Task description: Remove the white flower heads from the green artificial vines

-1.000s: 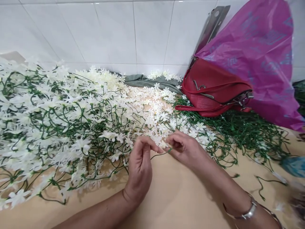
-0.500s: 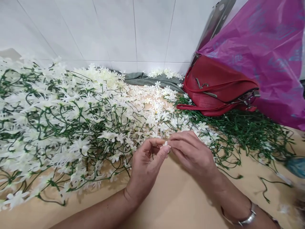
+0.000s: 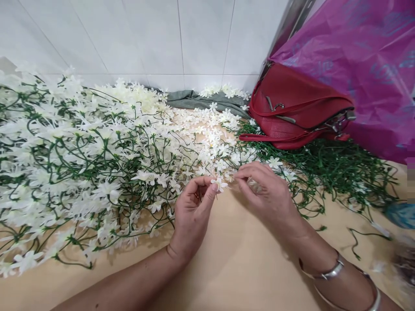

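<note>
Between thumb and forefinger, my left hand (image 3: 194, 207) pinches a small white artificial flower (image 3: 219, 185) with a thin stem hanging under it. To the right, a short gap away, my right hand (image 3: 266, 190) has its thumb and fingertips pressed together. Something pale shows inside its curled fingers, too small to make out. Loose white flower heads (image 3: 212, 140) lie just beyond both hands. On the left spreads a big heap of white artificial flowers on green stems (image 3: 106, 151).
A red handbag (image 3: 298, 103) rests on a pile of bare green stems (image 3: 337, 168) at the right, with a purple plastic bag (image 3: 366, 73) behind it. Grey-green cloth (image 3: 201, 100) lies along the tiled wall (image 3: 207, 39). A blue round object (image 3: 402, 214) sits at the right edge.
My right hand has drawn away from the flower to the right, opening a gap between the hands. My left hand keeps the flower, whose petals now show spread.
</note>
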